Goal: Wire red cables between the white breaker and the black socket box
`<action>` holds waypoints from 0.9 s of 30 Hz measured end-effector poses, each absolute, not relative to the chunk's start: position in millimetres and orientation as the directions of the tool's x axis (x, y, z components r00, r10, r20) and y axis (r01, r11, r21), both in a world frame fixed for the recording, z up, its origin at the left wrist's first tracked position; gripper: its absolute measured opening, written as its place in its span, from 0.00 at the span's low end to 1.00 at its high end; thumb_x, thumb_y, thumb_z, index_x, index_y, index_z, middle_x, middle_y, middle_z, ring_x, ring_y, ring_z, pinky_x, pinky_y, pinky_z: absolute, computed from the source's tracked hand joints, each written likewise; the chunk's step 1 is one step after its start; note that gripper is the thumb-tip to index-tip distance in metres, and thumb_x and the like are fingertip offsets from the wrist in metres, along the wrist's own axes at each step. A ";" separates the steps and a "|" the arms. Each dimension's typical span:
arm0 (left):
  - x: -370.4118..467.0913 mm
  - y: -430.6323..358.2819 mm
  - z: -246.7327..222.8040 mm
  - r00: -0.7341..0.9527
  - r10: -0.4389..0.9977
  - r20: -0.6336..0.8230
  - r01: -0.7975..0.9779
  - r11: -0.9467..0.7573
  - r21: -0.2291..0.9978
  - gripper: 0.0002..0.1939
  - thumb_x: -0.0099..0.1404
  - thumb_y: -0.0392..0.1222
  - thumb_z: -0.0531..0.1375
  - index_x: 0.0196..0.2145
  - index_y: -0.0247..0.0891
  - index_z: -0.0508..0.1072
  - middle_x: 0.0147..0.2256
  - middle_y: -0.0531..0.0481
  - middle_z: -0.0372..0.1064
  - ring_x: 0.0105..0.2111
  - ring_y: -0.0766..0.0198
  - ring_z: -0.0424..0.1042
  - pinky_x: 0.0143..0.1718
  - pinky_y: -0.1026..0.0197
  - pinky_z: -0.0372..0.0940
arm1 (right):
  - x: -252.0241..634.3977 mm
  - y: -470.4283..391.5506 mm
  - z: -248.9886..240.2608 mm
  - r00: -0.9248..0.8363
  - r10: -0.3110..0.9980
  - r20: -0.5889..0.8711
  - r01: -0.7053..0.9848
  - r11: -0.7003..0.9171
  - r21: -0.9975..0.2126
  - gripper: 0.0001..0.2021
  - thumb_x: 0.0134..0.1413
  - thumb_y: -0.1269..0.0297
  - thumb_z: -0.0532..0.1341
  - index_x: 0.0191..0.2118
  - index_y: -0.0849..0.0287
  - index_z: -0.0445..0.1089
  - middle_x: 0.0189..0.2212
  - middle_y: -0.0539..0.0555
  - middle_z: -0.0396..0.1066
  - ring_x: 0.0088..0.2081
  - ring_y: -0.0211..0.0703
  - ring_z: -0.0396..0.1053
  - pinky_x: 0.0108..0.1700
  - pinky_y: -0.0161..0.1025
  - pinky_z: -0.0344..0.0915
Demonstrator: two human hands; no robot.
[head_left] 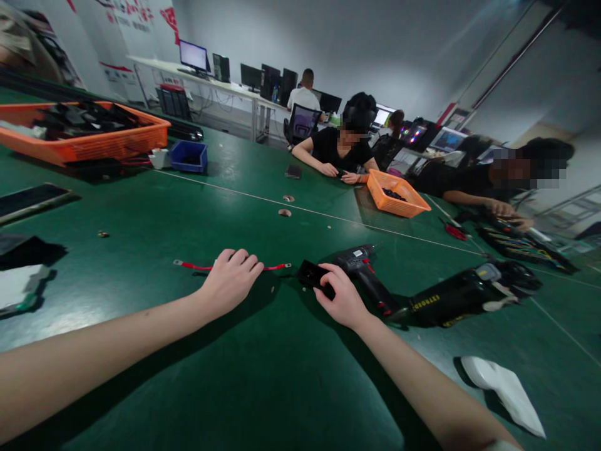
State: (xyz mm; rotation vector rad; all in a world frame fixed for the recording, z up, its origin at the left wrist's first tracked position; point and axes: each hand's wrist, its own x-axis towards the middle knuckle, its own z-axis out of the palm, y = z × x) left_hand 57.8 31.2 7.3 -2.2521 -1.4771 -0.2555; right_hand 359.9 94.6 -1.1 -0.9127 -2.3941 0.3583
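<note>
My left hand (235, 279) is closed over the middle of a red cable (277, 268) low on the green table. The cable has a metal ring lug at each end, sticking out on both sides of the hand; its middle is hidden under my fingers. My right hand (345, 297) has its thumb and fingers closed on a small black rectangular housing (308, 274), just right of the cable's end. Beyond that hand, a black cordless drill (359, 260) lies on its side, near a black cylindrical case with yellow lettering (451, 297).
An orange basket of black parts (113, 141) stands far left beside a blue bin (188, 156). Two co-workers sit across the table (263, 388), near a smaller orange basket (399, 194). A white object (504, 385) lies at right. Two round holes pierce the tabletop mid-table.
</note>
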 end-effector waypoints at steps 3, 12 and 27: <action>57.2 31.3 6.6 0.416 0.829 0.374 0.905 -0.339 -0.257 0.12 0.69 0.32 0.54 0.46 0.36 0.76 0.42 0.41 0.75 0.42 0.50 0.70 0.41 0.48 0.60 | 359.3 94.7 -1.2 -0.617 0.677 0.401 0.524 0.734 -0.433 0.06 0.58 0.69 0.62 0.36 0.55 0.62 0.54 0.63 0.66 0.58 0.55 0.66 0.59 0.57 0.65; 55.0 31.4 6.5 0.438 0.814 0.381 0.897 -0.367 -0.247 0.17 0.68 0.30 0.55 0.51 0.35 0.76 0.46 0.40 0.75 0.44 0.49 0.70 0.42 0.47 0.61 | 360.7 95.2 -1.6 -0.604 0.690 0.400 0.497 0.718 -0.487 0.06 0.57 0.69 0.62 0.36 0.55 0.63 0.54 0.62 0.66 0.57 0.54 0.66 0.58 0.54 0.65; 57.9 29.7 6.1 0.519 0.765 0.380 0.854 -0.452 -0.256 0.15 0.68 0.32 0.56 0.50 0.38 0.76 0.45 0.43 0.76 0.44 0.51 0.70 0.43 0.49 0.59 | 362.2 88.8 2.6 -0.619 0.615 0.489 0.386 0.780 -0.492 0.10 0.53 0.70 0.64 0.33 0.55 0.60 0.54 0.63 0.66 0.56 0.55 0.67 0.56 0.54 0.66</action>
